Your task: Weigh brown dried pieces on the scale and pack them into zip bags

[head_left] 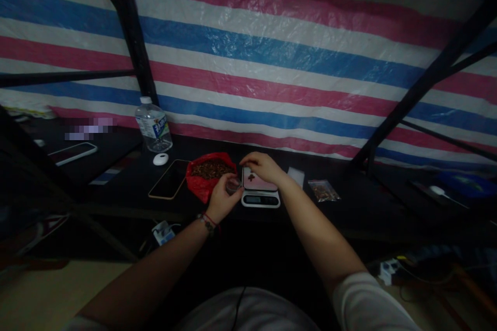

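Observation:
My left hand (pixel 220 200) is closed around a small clear container (pixel 233 184), between the red bag and the scale. A compact digital scale (pixel 261 200) lies in front of me, its pinkish top bearing a few small dark brown pieces (pixel 251 177). Over the scale's back left corner, my right hand (pixel 262 166) reaches in with thumb and fingers drawn together; whatever is between them is too small to make out. Left of the hands, an open red plastic bag (pixel 200 186) is filled with many brown dried pieces (pixel 212 168).
A phone (pixel 170 180), white earbud case (pixel 160 159) and clear bottle (pixel 153 126) stand to the left on the black table. Right of the scale lie a white packet (pixel 296 176) and a zip bag of brown pieces (pixel 324 190). Dark metal posts (pixel 134 31) flank a striped tarp (pixel 272 51).

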Tool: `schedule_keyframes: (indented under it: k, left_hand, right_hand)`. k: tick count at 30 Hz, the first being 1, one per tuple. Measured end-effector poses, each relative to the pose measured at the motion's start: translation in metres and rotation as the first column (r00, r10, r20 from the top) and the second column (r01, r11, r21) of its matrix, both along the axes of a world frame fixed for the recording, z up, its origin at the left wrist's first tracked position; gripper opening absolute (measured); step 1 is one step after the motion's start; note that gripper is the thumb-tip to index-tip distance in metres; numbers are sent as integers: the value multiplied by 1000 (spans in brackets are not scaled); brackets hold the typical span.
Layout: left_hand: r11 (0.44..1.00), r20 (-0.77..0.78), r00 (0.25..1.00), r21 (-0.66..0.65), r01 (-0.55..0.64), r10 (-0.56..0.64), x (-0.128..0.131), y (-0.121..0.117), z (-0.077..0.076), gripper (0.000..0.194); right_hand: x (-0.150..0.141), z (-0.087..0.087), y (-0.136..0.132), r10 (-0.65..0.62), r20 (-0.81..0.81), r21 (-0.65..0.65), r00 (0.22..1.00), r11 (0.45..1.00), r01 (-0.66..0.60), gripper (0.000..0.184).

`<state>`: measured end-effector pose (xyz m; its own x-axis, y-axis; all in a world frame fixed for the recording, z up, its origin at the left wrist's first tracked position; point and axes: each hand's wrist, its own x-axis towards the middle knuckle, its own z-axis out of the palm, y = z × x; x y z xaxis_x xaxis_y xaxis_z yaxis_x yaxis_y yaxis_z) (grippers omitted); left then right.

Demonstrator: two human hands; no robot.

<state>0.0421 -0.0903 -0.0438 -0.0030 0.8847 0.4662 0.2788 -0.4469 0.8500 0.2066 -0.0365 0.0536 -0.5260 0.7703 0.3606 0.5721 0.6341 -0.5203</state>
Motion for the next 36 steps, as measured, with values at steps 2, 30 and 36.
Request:
schedule_keyframes:
  k: [2, 30, 36]
  left_hand:
    - [1000, 7, 1000, 0, 13, -13, 0, -1, 0, 37]
    - [994, -27, 994, -19, 103, -104, 2, -5, -1, 32]
    - [997, -62, 995, -28, 74, -76, -1, 1, -7, 34]
  right_hand:
    - [16, -8, 17, -170, 53, 28, 984, 985, 169, 30]
    - [13, -40, 46, 45, 528, -244, 848, 965, 101, 22]
    - [14, -39, 48, -4, 559, -185, 829, 974, 130, 24]
